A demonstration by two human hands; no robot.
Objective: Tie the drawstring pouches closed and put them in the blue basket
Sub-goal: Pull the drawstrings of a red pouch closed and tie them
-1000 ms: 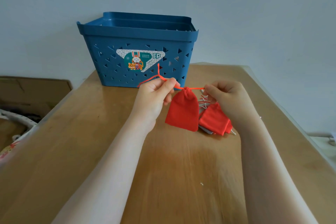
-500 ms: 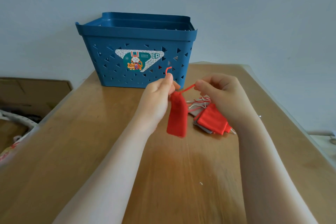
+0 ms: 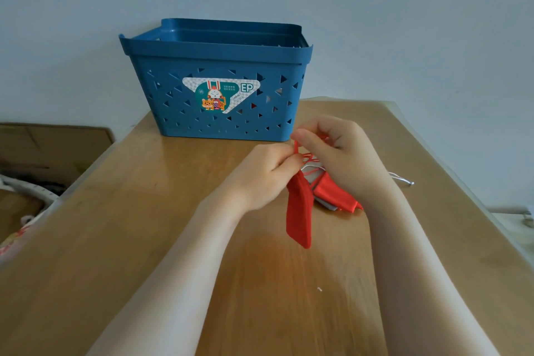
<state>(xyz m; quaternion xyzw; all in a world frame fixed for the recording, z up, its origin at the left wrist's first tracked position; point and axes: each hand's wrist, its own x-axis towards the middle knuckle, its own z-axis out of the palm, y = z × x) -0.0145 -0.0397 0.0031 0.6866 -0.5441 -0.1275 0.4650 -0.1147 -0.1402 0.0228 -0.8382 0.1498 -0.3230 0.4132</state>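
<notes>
Red drawstring pouch (image 3: 299,211) dangling before the blue basket (image 3: 216,89), neck pinched by left hand (image 3: 260,173), cord (image 3: 296,145) gripped in right hand (image 3: 335,150), probably for knotting. Spare pouches (image 3: 336,196) heaped just right of it.

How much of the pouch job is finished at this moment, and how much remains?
Done: something red shows through the blue basket holes, perhaps a pouch. In hand: left hand and right hand work the cord of a hanging red pouch. Left: the pile of pouches on the table.
</notes>
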